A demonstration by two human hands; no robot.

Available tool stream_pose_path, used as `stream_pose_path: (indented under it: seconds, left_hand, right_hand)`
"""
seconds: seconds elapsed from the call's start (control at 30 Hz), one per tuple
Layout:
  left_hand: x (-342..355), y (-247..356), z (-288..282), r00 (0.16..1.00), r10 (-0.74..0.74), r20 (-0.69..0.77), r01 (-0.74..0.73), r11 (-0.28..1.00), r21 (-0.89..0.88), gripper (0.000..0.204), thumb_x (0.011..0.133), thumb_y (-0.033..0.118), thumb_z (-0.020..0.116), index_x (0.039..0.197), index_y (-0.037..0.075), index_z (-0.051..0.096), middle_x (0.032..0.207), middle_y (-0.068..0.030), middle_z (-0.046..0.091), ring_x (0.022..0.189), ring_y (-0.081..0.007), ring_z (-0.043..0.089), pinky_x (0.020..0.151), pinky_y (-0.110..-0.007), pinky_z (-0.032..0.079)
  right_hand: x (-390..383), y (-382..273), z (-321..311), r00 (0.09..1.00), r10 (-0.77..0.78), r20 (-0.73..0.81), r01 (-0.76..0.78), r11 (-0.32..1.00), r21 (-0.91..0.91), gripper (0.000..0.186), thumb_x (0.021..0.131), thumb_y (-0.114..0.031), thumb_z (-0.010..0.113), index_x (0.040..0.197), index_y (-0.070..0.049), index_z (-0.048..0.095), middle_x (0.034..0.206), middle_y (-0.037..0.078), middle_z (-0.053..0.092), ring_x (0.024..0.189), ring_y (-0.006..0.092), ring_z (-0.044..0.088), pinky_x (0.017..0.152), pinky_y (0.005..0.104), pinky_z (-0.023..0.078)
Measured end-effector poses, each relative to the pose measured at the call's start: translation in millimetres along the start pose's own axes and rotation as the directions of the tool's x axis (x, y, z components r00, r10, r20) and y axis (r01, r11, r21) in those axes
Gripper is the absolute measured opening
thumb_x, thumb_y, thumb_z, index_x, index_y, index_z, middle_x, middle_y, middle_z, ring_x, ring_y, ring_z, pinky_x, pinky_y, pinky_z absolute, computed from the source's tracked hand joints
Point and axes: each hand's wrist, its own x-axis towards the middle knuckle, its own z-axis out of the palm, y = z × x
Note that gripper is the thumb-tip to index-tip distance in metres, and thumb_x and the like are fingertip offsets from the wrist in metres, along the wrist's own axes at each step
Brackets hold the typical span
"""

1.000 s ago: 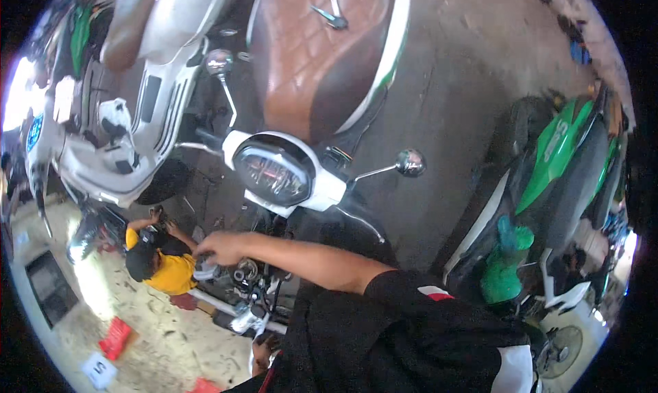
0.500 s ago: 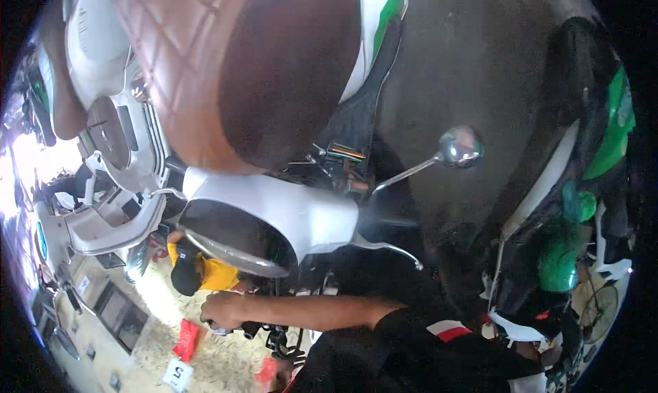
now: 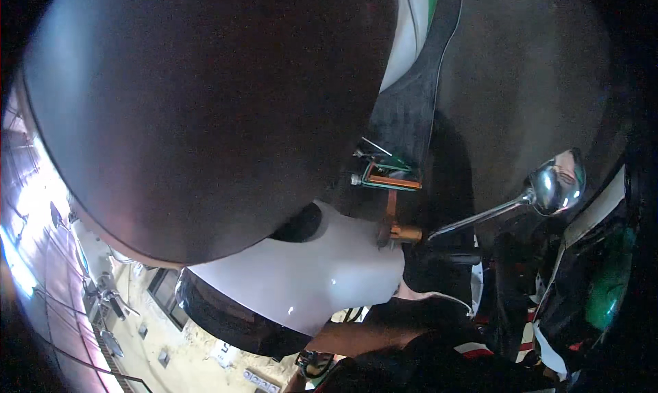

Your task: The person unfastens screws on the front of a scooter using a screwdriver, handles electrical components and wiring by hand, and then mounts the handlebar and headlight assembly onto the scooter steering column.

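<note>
Neither my left hand nor my right hand shows in the head view. A large, smooth dark-brown surface, apparently a scooter seat, fills the upper left very close by and hides much behind it. Just below sits a scooter's glossy white handlebar cover, with a silver brake lever at its side. Right of it, a round chrome mirror stands out on a thin stem. An orange and green rectangular part lies above the cover. A forearm, seemingly another person's, passes behind the cover; its hand is hidden.
A black sleeve with red and white trim is at the lower right. A green glossy body panel stands at the right edge. Other handlebars and mirrors line the left, near a pale wall.
My view has shifted, bringing the brown surface much nearer and larger. The handlebar cover and mirror now sit lower and farther right. The person in yellow is out of sight.
</note>
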Motion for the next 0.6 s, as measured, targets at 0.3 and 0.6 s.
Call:
stream_pose_path:
  seconds: [0.3,0.6]
  left_hand:
    - [-2,-14,3,0.999,-0.041,0.001,0.041,0.999,0.019,0.035,0.088,0.014,0.060,0.120,0.001,0.052,0.098,-0.0165,0.065,0.083,-0.0259,0.067,0.069,-0.038,0.055]
    - [13,-30,11,0.998,-0.012,0.056,0.011,1.000,0.010,0.035,0.088,0.015,0.060,0.119,0.002,0.053,0.098,-0.0162,0.066,0.083,-0.0256,0.067,0.070,-0.038,0.055]
  right_hand:
    - [1,-9,2,1.000,0.000,0.021,0.000,1.000,0.004,0.039,0.083,-0.034,0.055,0.108,-0.005,0.046,0.107,0.017,0.050,0.103,0.0316,0.052,0.085,0.0419,0.043]
    - [-4,-11,5,0.996,0.058,0.071,-0.056,0.998,-0.028,0.055,0.089,-0.047,0.050,0.129,-0.010,0.042,0.127,0.016,0.048,0.118,0.0307,0.048,0.097,0.0412,0.040]
